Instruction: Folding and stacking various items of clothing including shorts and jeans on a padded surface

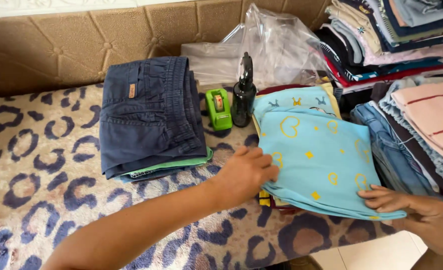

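My left hand (245, 172) presses on the left edge of a folded light-blue garment with yellow heart prints (321, 155). My right hand (416, 215) grips that garment's near right corner, fingers curled over the edge. The blue garment tops a small pile of folded clothes; a dark red and yellow layer shows under it. To the left lies a folded navy pair of trousers (149, 112) on top of a green garment.
A green tape dispenser (218, 108) and a dark spray bottle (243, 95) stand between the two piles. Clear plastic bags (276, 47) lie behind. Stacks of folded clothes (396, 35) fill the right side. A leopard-print cover (36, 160) spreads under everything.
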